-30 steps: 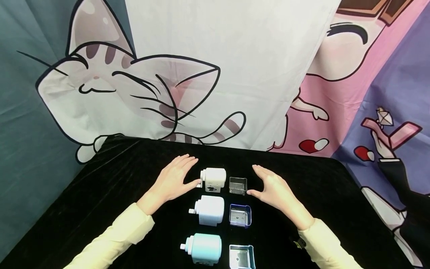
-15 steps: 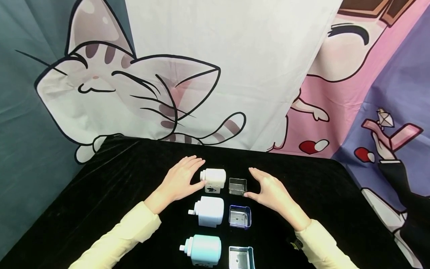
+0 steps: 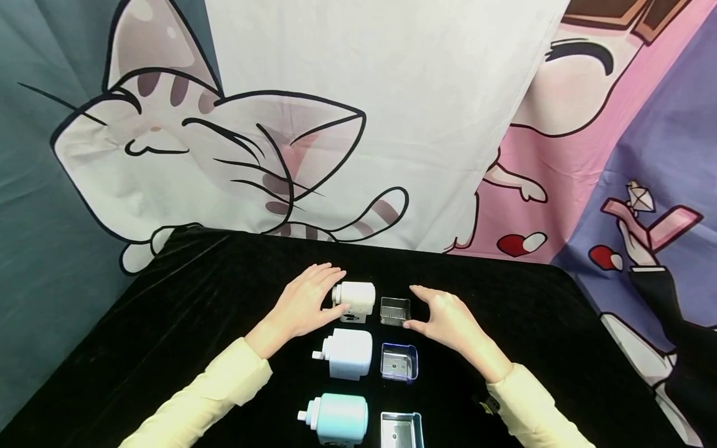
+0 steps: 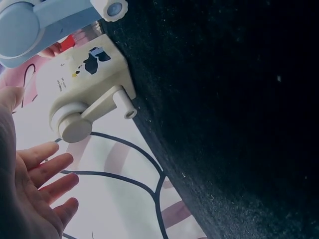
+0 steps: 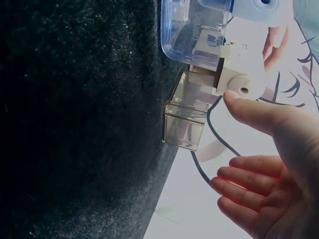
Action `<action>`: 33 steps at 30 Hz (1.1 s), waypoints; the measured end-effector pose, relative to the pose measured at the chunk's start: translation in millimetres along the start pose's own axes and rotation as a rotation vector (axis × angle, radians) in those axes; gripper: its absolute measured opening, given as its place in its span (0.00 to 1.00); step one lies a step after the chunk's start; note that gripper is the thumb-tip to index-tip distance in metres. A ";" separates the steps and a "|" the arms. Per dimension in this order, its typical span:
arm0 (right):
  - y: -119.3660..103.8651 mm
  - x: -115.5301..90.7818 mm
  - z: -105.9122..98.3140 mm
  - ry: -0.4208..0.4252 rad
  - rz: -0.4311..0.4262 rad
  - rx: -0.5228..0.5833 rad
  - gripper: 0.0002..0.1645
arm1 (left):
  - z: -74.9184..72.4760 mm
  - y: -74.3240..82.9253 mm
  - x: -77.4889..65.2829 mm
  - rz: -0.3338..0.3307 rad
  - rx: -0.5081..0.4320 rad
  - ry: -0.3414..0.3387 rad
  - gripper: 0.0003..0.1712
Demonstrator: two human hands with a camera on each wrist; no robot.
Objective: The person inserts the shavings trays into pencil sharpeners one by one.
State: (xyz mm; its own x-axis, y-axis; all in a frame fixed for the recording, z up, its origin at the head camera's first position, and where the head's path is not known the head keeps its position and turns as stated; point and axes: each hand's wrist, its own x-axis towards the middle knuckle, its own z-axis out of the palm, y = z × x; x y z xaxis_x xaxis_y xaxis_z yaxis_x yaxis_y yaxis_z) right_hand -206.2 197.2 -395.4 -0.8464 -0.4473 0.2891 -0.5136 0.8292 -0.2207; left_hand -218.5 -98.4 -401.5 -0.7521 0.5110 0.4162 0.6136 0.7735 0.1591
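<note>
White unit, blue unit, teal unit, three clear bins: all apart, seemingly everything left to do. My left hand, right hand: wide, empty.

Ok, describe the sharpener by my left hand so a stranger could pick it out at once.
Start at the black cloth and find the line of three sharpeners running away from the person. Go to the far end, where the off-white sharpener sits beside their left hand. It alone is off-white: the middle sharpener is pale blue and the nearest sharpener turquoise.
</note>
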 end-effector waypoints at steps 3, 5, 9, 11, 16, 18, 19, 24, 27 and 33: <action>-0.2 1.7 -0.4 -0.004 0.003 0.003 0.39 | 0.8 1.0 0.0 0.004 -0.002 -0.001 0.37; -0.4 2.6 -0.6 0.001 -0.001 0.007 0.39 | 1.6 1.1 -0.2 0.006 -0.004 0.001 0.37; -1.0 3.5 0.6 -0.007 0.007 0.017 0.38 | 4.3 0.9 -0.3 0.008 0.000 0.000 0.37; -0.8 3.5 1.9 -0.013 0.012 0.019 0.38 | 6.0 1.2 0.1 0.011 0.001 -0.001 0.36; -0.2 3.4 4.8 -0.020 0.018 0.022 0.37 | 10.6 2.7 2.2 0.020 -0.006 0.003 0.35; -0.4 3.6 5.3 -0.023 0.020 0.025 0.37 | 11.9 3.6 3.4 0.026 -0.011 0.014 0.34; -0.6 3.7 5.4 -0.025 0.021 0.027 0.37 | 12.4 4.2 4.0 0.030 -0.014 0.022 0.34; -1.3 4.3 5.4 -0.044 0.028 0.031 0.37 | 14.2 7.3 7.8 0.053 -0.032 0.058 0.33; -0.8 4.8 5.9 -0.052 0.030 0.027 0.37 | 15.2 8.6 10.1 0.061 -0.036 0.059 0.32; 0.8 6.7 6.8 -0.074 0.038 0.027 0.38 | 16.1 8.7 15.0 0.071 -0.021 0.039 0.31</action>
State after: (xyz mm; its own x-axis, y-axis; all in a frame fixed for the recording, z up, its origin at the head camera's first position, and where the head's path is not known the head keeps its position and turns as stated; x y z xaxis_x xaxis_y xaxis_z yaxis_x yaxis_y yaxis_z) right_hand -213.2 192.6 -399.9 -0.8731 -0.4398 0.2102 -0.4833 0.8374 -0.2552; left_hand -228.3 -78.0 -408.4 -0.6968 0.5490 0.4616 0.6704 0.7273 0.1469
